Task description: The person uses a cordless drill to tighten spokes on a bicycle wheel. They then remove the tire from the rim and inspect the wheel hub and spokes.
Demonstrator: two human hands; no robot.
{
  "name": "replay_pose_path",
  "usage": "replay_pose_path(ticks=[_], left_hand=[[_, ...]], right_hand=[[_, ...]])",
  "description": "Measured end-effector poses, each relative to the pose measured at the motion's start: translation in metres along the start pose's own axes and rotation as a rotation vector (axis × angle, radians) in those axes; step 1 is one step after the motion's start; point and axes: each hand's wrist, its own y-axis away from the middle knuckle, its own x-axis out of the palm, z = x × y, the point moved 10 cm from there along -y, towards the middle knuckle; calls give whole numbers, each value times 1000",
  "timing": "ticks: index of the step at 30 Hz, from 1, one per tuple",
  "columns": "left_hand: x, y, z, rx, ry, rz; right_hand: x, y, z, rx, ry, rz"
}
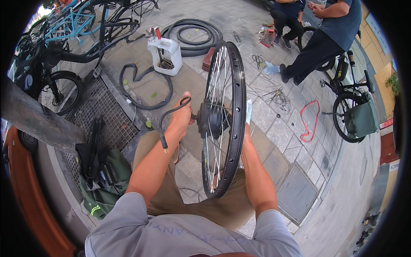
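A spoked bicycle wheel (233, 60) with a black rim and black hub motor (207, 120) stands upright in front of me. My left hand (185, 113) is closed at the axle end on the hub's left side; a black cable (167, 115) with bare wire ends loops from it. My right hand (245, 135) is at the wheel's right side, mostly hidden by the rim, its fingers out of sight. A pale blue item (249, 107) shows just behind the rim there.
Tires (192, 50), a white cut container (169, 64) of tools, an inner tube (141, 103), red strap (306, 139) and tangled spokes (280, 100) lie around. Bicycles (60, 85), a tree trunk (38, 124) and green bag (105, 192) are left. Two other people (314, 55) are at back right.
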Motion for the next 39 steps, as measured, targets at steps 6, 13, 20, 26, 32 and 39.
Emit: replay_pose_path(ticks=[6,13,20,26,32,39], left_hand=[[1,1,5,-48,1,-14],[1,1,5,-38,-11,-14],[4,6,1,-41,19,8],[1,4,1,-28,-19,-26],[1,4,0,-17,-4,-12],[5,-1,8,-31,-33,-30]], right_hand=[[-1,-4,-8,47,-55,63],[-3,1,-3,3,-6,8],[1,7,3,-24,18,13],[-1,5,2,-28,15,10],[0,11,5,-4,38,-10],[-5,-4,-3,-7,20,-3]])
